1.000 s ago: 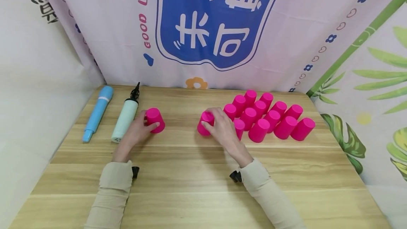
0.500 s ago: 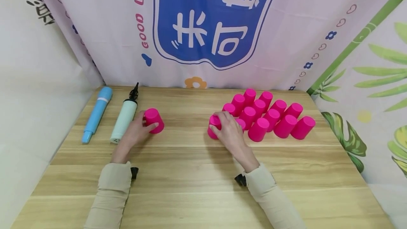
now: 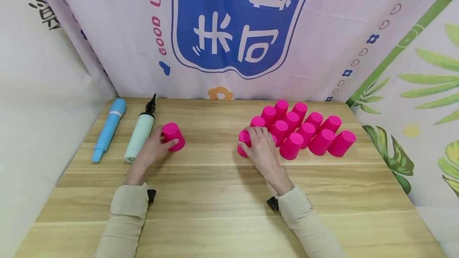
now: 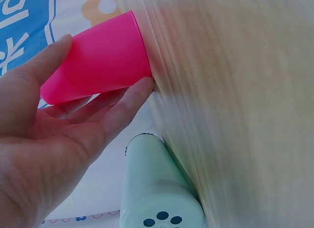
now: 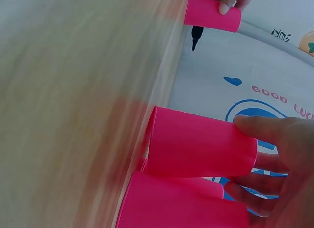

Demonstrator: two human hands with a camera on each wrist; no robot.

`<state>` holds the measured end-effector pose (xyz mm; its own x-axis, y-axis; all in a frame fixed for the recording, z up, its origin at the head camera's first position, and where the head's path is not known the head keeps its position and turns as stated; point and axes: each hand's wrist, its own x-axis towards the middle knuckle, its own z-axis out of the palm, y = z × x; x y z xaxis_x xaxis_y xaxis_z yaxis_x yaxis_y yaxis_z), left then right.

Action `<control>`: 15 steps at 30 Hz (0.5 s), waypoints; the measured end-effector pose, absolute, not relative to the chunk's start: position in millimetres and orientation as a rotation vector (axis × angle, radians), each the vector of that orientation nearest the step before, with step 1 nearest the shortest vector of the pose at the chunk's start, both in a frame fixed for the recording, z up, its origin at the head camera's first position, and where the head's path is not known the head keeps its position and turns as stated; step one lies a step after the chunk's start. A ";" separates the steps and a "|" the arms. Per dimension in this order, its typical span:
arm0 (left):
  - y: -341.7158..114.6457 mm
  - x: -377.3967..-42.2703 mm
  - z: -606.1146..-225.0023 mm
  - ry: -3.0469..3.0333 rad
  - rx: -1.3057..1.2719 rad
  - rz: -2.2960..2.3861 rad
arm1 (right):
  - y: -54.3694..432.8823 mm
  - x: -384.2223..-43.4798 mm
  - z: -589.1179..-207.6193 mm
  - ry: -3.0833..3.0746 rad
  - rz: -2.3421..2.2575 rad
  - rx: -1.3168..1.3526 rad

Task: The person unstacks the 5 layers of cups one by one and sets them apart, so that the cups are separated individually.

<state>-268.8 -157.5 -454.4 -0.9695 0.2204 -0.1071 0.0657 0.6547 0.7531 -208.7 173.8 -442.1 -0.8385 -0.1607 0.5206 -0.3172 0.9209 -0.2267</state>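
My left hand (image 3: 155, 146) holds an upside-down pink cup (image 3: 173, 137) standing on the wooden table. The left wrist view shows its thumb and fingers around the cup (image 4: 100, 61). Over to the right, my right hand (image 3: 263, 148) grips another upside-down pink cup (image 3: 242, 150) near its base. That cup (image 5: 201, 144) is beside another pink cup (image 5: 181, 203) of the group in the right wrist view. Whether its rim fully touches the table, I cannot tell. Several more upside-down pink cups (image 3: 291, 146) stand close together in slanted rows, one partly hidden behind my right hand.
A pale green hand pump (image 3: 140, 136) with a black nozzle lies just left of my left hand. Farther left is a blue tube-shaped pump (image 3: 109, 130). A printed cloth (image 3: 143, 75) hangs behind the wooden table (image 3: 215, 218).
My right hand has slid its cup rightward, away from the left cup and up to the group. The left hand and its cup have stayed in place.
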 end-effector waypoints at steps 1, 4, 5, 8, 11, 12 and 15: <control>-157.0 -269.0 -454.5 2.683 0.236 1.208 | 174.7 -208.7 -442.9 -2.570 0.409 0.338; -155.5 -269.7 -454.9 2.682 0.241 1.208 | 177.2 -208.9 -444.6 -2.569 0.391 0.327; -155.2 -270.0 -454.9 2.681 0.241 1.209 | 178.1 -209.0 -445.1 -2.568 0.387 0.324; -153.8 -270.6 -454.4 2.683 0.240 1.213 | 180.1 -209.0 -445.7 -2.572 0.383 0.321; -152.5 -270.9 -453.5 2.689 0.252 1.211 | 181.5 -209.1 -445.7 -2.576 0.376 0.319; -151.7 -270.5 -452.6 2.688 0.261 1.210 | 181.7 -209.0 -445.4 -2.576 0.376 0.319; -146.6 -268.3 -448.8 2.687 0.296 1.209 | 181.8 -209.1 -444.6 -2.587 0.376 0.324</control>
